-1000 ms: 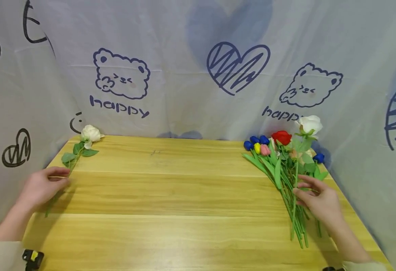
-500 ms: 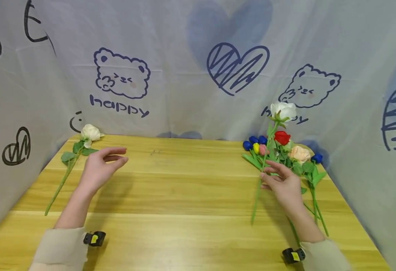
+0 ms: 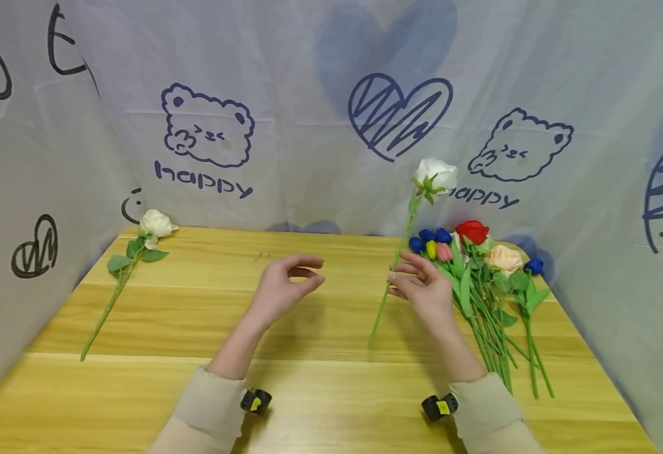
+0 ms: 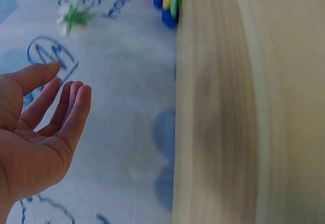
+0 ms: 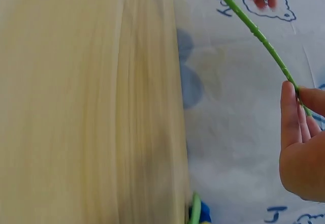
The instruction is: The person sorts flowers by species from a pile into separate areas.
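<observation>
I'd call this a handover step: the right hand [image 3: 426, 290] pinches the white rose [image 3: 436, 175] by its stem, tilted, bloom up, above the table [image 3: 161, 315]. Left hand's [image 3: 286, 284] fingers are gently curved, thumb apart. Next move probably calls for it gripping that stem. Head cam hides the left palm; left wrist cam shows it empty. Right wrist cam misses the bloom.
</observation>
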A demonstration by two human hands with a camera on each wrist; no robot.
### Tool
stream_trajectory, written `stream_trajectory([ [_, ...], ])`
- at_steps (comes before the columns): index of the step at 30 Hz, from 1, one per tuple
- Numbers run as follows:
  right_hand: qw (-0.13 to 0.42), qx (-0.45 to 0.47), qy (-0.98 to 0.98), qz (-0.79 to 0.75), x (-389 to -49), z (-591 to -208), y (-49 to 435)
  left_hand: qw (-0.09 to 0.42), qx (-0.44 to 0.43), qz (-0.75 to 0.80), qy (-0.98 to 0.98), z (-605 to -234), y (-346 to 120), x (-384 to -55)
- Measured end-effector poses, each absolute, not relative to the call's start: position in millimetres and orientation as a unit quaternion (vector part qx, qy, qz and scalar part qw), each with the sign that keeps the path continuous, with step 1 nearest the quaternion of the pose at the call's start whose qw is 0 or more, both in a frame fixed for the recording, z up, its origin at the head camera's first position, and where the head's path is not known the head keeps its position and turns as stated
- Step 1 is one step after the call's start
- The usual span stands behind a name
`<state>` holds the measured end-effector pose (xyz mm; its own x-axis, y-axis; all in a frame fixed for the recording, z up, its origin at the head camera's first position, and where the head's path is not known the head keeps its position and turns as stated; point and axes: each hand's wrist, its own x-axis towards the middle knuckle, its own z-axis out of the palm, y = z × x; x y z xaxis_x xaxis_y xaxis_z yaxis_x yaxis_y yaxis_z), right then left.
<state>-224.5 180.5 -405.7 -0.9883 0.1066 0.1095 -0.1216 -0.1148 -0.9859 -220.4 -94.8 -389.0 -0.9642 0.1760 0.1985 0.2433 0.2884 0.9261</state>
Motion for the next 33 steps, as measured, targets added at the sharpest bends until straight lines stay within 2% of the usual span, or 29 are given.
stream_trajectory([
  [9, 0.081, 0.005, -0.606, 0.791, -234, -410, 144, -0.009, -0.160, -0.594, -0.788, -396, -55, -220],
  [22, 0.069, 0.008, -0.604, 0.794, -234, -417, 120, -0.028, -0.152, -0.588, -0.794, -408, -57, -220],
  [29, 0.063, 0.006, -0.600, 0.797, -237, -421, 118, -0.012, -0.141, -0.601, -0.787, -410, -52, -220],
  [33, 0.060, 0.004, -0.601, 0.797, -239, -422, 119, -0.019, -0.135, -0.608, -0.782, -411, -50, -221],
])
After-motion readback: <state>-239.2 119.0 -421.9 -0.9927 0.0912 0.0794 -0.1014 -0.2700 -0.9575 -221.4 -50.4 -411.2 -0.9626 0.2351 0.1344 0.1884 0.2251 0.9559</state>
